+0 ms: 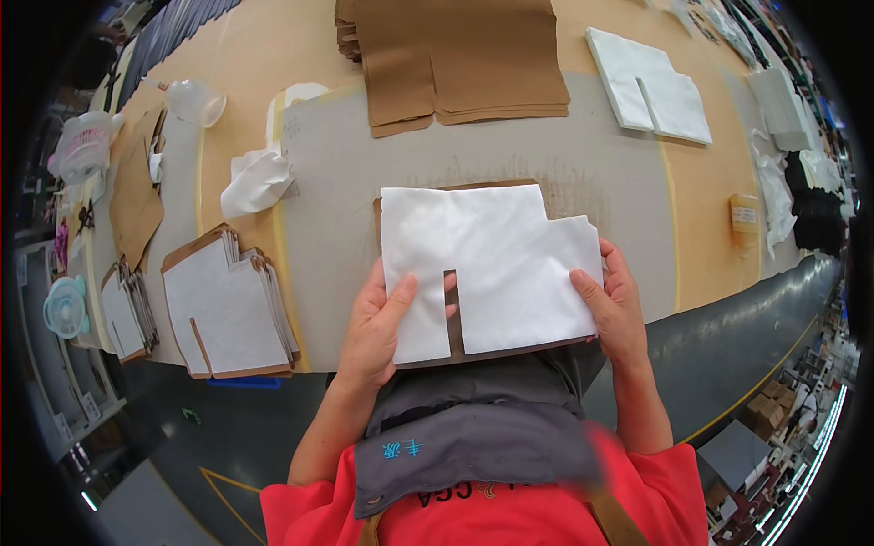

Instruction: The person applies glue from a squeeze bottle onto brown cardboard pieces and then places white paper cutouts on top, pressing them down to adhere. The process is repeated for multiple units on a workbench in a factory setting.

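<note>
So, white sheet (523, 259): up in both hands at the near side of the table, just in front of the person's lap, with a brown sheet (378, 223) peeking out behind it.
Left hand (371, 328): thumb flat on the white face beside the slot, other fingers tucked behind, a couple of tips showing through. Definitely pinched on.
Right hand (619, 296): thumb on top, fingers curled round the side edge, clamped there too. My guess is that gripping opposite sides helps both layers sit flat.
Brown stack (492, 64): straight ahead, slit toward the person, probably for easy reach.
White stack (669, 105): upper right, well apart from the brown one, maybe so the kinds don't mix.
Layered pile (228, 296): left, by the near edge, white faces up, slightly fanned.
Elbow room: grey table top (332, 237) stretches between the sheet and brown stack; a crumpled white cloth (257, 182) limits the left.
Near edge: the sheet's lower side hangs around it; can't tell if they touch.
</note>
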`<state>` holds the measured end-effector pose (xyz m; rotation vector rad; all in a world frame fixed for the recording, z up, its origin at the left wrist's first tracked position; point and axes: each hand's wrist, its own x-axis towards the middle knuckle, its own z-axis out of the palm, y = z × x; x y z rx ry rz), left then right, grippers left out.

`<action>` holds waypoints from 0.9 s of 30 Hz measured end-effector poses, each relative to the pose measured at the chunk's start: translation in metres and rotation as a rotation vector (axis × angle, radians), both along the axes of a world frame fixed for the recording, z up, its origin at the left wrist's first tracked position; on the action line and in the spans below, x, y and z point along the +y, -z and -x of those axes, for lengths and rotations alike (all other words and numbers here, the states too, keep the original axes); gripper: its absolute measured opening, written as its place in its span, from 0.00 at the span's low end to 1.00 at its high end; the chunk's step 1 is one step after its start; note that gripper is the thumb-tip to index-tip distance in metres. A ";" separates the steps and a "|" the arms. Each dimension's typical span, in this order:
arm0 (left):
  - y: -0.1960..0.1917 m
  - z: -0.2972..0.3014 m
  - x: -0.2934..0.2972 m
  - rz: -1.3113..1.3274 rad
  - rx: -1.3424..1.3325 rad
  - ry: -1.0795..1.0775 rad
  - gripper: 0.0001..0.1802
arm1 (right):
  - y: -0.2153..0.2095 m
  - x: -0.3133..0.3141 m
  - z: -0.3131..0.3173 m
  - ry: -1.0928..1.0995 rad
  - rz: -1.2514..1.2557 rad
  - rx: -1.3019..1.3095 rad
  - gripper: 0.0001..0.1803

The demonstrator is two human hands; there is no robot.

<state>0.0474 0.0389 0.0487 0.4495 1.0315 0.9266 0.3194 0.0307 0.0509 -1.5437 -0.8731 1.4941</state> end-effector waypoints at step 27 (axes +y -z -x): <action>0.006 0.010 0.003 -0.091 0.193 0.097 0.29 | 0.000 0.000 0.004 0.005 -0.027 0.009 0.25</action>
